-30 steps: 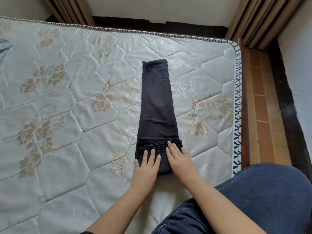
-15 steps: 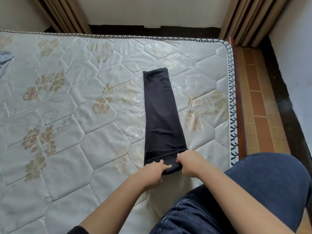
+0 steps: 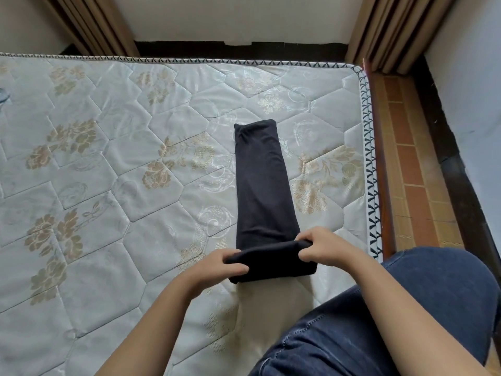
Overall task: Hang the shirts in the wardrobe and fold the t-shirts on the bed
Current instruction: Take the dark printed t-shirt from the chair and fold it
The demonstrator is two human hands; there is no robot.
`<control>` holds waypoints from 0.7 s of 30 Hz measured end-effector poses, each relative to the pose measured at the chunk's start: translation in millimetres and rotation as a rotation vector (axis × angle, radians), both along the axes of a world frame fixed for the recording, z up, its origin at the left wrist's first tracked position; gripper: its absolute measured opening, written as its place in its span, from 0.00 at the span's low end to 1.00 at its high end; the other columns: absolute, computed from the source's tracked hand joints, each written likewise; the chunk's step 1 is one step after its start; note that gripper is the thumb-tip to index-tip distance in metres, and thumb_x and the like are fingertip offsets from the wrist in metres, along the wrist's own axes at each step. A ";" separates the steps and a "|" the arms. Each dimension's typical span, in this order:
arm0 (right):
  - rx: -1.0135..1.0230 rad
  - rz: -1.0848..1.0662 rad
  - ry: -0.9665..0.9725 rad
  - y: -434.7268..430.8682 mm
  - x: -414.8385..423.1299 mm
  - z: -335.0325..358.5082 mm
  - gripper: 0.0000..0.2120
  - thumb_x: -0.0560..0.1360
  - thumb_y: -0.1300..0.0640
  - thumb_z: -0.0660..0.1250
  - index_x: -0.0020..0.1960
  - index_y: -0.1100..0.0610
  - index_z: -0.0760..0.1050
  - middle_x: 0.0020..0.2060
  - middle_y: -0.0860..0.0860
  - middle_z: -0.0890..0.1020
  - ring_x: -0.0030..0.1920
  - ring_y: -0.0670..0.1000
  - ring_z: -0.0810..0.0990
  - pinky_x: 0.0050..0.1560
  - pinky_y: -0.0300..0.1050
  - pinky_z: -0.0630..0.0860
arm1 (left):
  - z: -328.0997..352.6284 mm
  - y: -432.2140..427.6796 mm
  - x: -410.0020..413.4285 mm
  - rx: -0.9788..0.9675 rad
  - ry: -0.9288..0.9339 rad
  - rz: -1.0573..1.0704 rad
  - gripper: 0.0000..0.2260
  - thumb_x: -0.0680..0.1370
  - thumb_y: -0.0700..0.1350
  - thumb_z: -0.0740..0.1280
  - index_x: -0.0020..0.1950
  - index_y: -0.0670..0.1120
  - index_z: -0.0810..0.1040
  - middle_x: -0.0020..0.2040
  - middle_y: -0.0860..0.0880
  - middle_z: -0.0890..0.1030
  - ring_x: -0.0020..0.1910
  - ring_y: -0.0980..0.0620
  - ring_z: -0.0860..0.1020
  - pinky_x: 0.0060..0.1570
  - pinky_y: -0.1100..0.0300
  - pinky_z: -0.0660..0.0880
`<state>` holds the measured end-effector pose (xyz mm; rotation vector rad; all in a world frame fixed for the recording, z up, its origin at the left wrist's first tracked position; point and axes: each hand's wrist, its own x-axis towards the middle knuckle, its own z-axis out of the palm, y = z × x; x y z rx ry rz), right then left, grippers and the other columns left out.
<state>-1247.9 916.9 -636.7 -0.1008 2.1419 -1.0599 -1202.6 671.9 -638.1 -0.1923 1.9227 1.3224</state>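
Mid-fold: my left hand (image 3: 217,263) and right hand (image 3: 324,246) grip the rolled near end of the dark t-shirt (image 3: 260,185); the rest lies beyond my fingers (image 3: 235,268) on the bed (image 3: 113,234). Next, probably roll forward evenly.

Two brown pleated curtains hang at the top of the view: a left curtain (image 3: 95,25) at eleven o'clock and a right curtain (image 3: 390,31) at one o'clock. A pale wall (image 3: 238,17) fills twelve o'clock between them, with a dark skirting strip (image 3: 238,47) along its foot. At three o'clock lies an orange-brown tiled floor (image 3: 401,131), edged by a dark border (image 3: 447,158) against a white side wall (image 3: 471,104). A knee in blue jeans (image 3: 433,289) fills five o'clock.
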 end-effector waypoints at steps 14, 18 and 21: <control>-0.278 -0.376 -0.126 1.2 8.7 -55.8 0.17 0.72 0.58 0.72 0.59 0.55 0.73 0.52 0.48 0.81 0.52 0.46 0.80 0.54 0.41 0.76 | -49.3 28.0 -2.5 -0.405 0.405 0.335 0.12 0.81 0.44 0.58 0.63 0.42 0.69 0.52 0.46 0.79 0.53 0.44 0.76 0.46 0.58 0.67; -0.025 -0.280 0.105 -3.7 4.8 -55.7 0.09 0.76 0.57 0.65 0.54 0.55 0.69 0.49 0.48 0.78 0.51 0.49 0.76 0.48 0.41 0.70 | -49.5 33.0 -8.2 -0.532 0.524 0.319 0.11 0.82 0.44 0.56 0.58 0.36 0.68 0.42 0.36 0.79 0.44 0.35 0.76 0.38 0.53 0.63; 0.096 -0.253 0.164 -7.3 3.6 -56.9 0.08 0.79 0.55 0.61 0.54 0.58 0.68 0.49 0.52 0.78 0.51 0.54 0.75 0.47 0.44 0.68 | -49.3 37.1 -11.0 -0.520 0.561 0.333 0.10 0.82 0.42 0.56 0.55 0.36 0.68 0.38 0.33 0.77 0.41 0.33 0.75 0.35 0.53 0.61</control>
